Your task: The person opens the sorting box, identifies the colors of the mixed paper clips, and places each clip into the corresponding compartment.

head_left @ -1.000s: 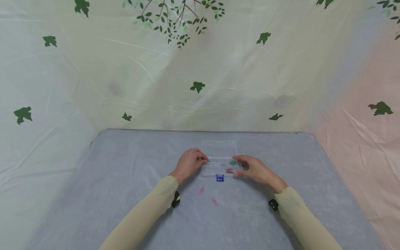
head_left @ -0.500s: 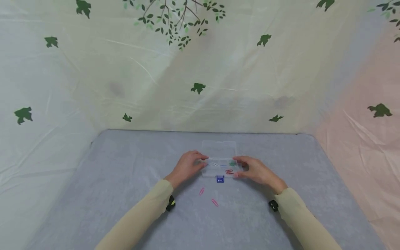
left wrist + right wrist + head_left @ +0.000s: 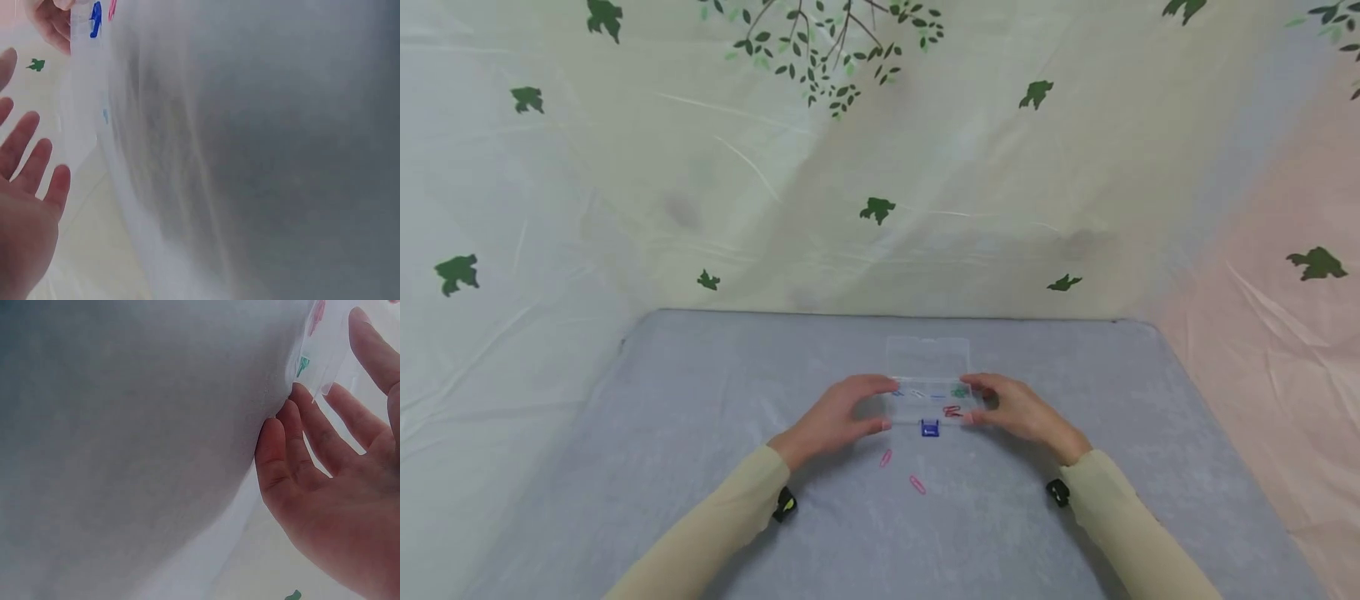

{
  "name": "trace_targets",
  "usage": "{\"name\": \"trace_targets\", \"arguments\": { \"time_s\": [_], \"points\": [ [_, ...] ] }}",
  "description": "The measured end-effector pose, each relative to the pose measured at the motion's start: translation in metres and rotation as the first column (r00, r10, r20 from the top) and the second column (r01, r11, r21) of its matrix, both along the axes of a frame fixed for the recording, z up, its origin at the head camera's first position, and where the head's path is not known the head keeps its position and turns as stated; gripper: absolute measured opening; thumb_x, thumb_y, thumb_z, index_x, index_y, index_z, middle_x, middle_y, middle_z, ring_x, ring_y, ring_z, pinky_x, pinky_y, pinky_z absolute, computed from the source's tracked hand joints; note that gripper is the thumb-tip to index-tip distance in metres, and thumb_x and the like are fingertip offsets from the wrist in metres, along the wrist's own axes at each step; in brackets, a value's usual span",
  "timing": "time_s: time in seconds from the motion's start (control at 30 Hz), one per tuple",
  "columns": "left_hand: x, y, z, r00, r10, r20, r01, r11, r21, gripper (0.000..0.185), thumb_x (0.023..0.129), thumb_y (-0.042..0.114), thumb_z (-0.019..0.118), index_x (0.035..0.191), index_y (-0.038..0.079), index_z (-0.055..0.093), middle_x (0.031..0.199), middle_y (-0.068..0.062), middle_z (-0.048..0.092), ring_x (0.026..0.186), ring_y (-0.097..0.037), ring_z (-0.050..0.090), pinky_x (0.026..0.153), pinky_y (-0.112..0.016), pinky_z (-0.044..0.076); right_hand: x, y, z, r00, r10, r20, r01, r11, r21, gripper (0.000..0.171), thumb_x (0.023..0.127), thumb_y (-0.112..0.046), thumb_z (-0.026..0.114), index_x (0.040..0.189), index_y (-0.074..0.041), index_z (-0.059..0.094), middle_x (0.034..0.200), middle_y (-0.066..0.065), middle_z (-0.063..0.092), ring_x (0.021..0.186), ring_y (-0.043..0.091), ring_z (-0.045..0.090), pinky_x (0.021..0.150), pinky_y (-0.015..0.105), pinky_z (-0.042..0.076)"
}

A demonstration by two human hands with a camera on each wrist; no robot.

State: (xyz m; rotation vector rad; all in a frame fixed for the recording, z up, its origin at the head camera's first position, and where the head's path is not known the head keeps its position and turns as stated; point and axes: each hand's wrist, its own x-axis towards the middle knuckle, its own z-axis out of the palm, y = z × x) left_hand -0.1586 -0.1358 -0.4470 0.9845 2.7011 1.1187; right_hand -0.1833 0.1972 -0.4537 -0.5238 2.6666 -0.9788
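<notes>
A clear plastic box [image 3: 910, 410] with compartments lies on the table, its see-through lid [image 3: 928, 354] folded back and a blue latch [image 3: 930, 428] at the front. Red paper clips [image 3: 952, 411] sit in its front right, green paper clips [image 3: 960, 391] behind them, a white paper clip [image 3: 917, 394] and blue ones [image 3: 898, 392] along the back row. My right hand [image 3: 1018, 408] holds the box's right end between thumb and fingers. At the left end, my left hand [image 3: 831, 421] is spread, thumb near the front corner and fingertips near the back corner, holding nothing.
Two pink paper clips lie loose in front of the box, one nearer [image 3: 917, 484] and one further left [image 3: 886, 457]. A grey cloth [image 3: 760, 350] covers the table. Behind it hangs a pale curtain [image 3: 775, 233] with green leaf prints.
My left hand has let go of a blue paper clip at the back left compartment. Its thumb has moved down to the box's front left corner and the fingers have spread. The right hand stays put.
</notes>
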Motion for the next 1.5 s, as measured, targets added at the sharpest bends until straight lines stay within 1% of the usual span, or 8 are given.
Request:
{"name": "trace_targets", "arguments": {
  "time_s": [0.13, 0.33, 0.5, 0.67, 1.0, 1.23, 1.33, 1.5],
  "points": [
    [0.006, -0.004, 0.002, 0.996, -0.084, 0.021, 0.084, 0.996, -0.019, 0.050, 0.098, 0.021, 0.074, 0.145, 0.012, 0.060, 0.146, -0.004, 0.060, 0.139, -0.026, 0.051, 0.116, -0.049, 0.041, 0.000, 0.000, 0.000, 1.000, -0.011, 0.015, 0.011, 1.000, 0.002, 0.072, 0.089, -0.031, 0.084, 0.149, -0.007, 0.055, 0.142, 0.016, 0.060, 0.121, 0.032, 0.056, 0.108, 0.057, 0.044],
    [0.013, -0.006, 0.005, 0.979, -0.200, 0.042, 0.201, 0.979, -0.028, 0.045, 0.100, 0.011, 0.069, 0.144, 0.012, 0.061, 0.145, -0.002, 0.062, 0.135, -0.021, 0.055, 0.114, -0.044, 0.044, -0.002, -0.001, -0.001, 1.000, -0.020, 0.013, 0.020, 1.000, 0.024, 0.071, 0.089, -0.032, 0.084, 0.149, -0.007, 0.055, 0.141, 0.016, 0.061, 0.120, 0.032, 0.057, 0.107, 0.057, 0.045],
    [0.016, -0.005, 0.003, 0.958, -0.270, 0.101, 0.275, 0.961, -0.036, 0.040, 0.101, 0.010, 0.066, 0.141, 0.012, 0.063, 0.143, 0.000, 0.064, 0.135, -0.017, 0.056, 0.114, -0.039, 0.043, -0.002, -0.003, 0.001, 0.999, -0.023, 0.026, 0.022, 0.999, 0.033, 0.072, 0.089, -0.032, 0.084, 0.149, -0.007, 0.055, 0.142, 0.017, 0.060, 0.122, 0.033, 0.056, 0.108, 0.058, 0.044],
    [0.015, -0.005, -0.005, 0.944, -0.311, 0.111, 0.319, 0.945, -0.068, 0.037, 0.101, 0.012, 0.067, 0.137, 0.013, 0.066, 0.138, -0.001, 0.066, 0.132, -0.017, 0.058, 0.114, -0.038, 0.043, -0.003, -0.003, 0.001, 1.000, -0.019, 0.019, 0.018, 0.999, 0.036, 0.071, 0.089, -0.031, 0.083, 0.150, -0.007, 0.054, 0.143, 0.018, 0.059, 0.124, 0.034, 0.056, 0.108, 0.058, 0.044],
    [0.011, -0.005, -0.012, 0.933, -0.331, 0.141, 0.352, 0.920, -0.172, 0.030, 0.101, 0.013, 0.068, 0.130, 0.015, 0.071, 0.127, 0.007, 0.069, 0.123, -0.011, 0.058, 0.112, -0.035, 0.044, -0.002, -0.003, 0.000, 0.999, -0.022, 0.035, 0.021, 1.000, 0.024, 0.072, 0.088, -0.032, 0.084, 0.150, -0.008, 0.054, 0.142, 0.016, 0.060, 0.121, 0.032, 0.056, 0.108, 0.057, 0.044],
    [0.008, -0.002, -0.015, 0.939, -0.316, 0.135, 0.340, 0.907, -0.247, 0.026, 0.101, 0.012, 0.068, 0.127, 0.016, 0.073, 0.123, 0.006, 0.067, 0.120, -0.010, 0.057, 0.111, -0.032, 0.044, -0.002, -0.002, -0.001, 1.000, -0.005, 0.017, 0.004, 1.000, 0.011, 0.072, 0.088, -0.033, 0.084, 0.149, -0.007, 0.055, 0.143, 0.017, 0.060, 0.122, 0.033, 0.057, 0.108, 0.058, 0.044],
    [0.008, -0.001, -0.015, 0.943, -0.304, 0.138, 0.330, 0.910, -0.249, 0.024, 0.100, 0.011, 0.069, 0.123, 0.015, 0.075, 0.119, 0.006, 0.066, 0.116, -0.010, 0.057, 0.109, -0.031, 0.045, -0.002, -0.002, -0.001, 1.000, -0.011, 0.024, 0.011, 1.000, 0.007, 0.072, 0.088, -0.034, 0.084, 0.149, -0.008, 0.055, 0.144, 0.017, 0.059, 0.124, 0.033, 0.056, 0.109, 0.058, 0.043],
    [0.007, -0.002, -0.016, 0.951, -0.248, 0.186, 0.287, 0.931, -0.227, 0.020, 0.098, 0.013, 0.073, 0.117, 0.016, 0.076, 0.113, 0.009, 0.061, 0.106, -0.006, 0.056, 0.101, -0.029, 0.049, -0.002, -0.002, -0.001, 1.000, -0.009, 0.017, 0.009, 1.000, 0.011, 0.072, 0.089, -0.033, 0.083, 0.149, -0.007, 0.055, 0.144, 0.018, 0.058, 0.125, 0.034, 0.056, 0.109, 0.059, 0.043]
  ]
}}
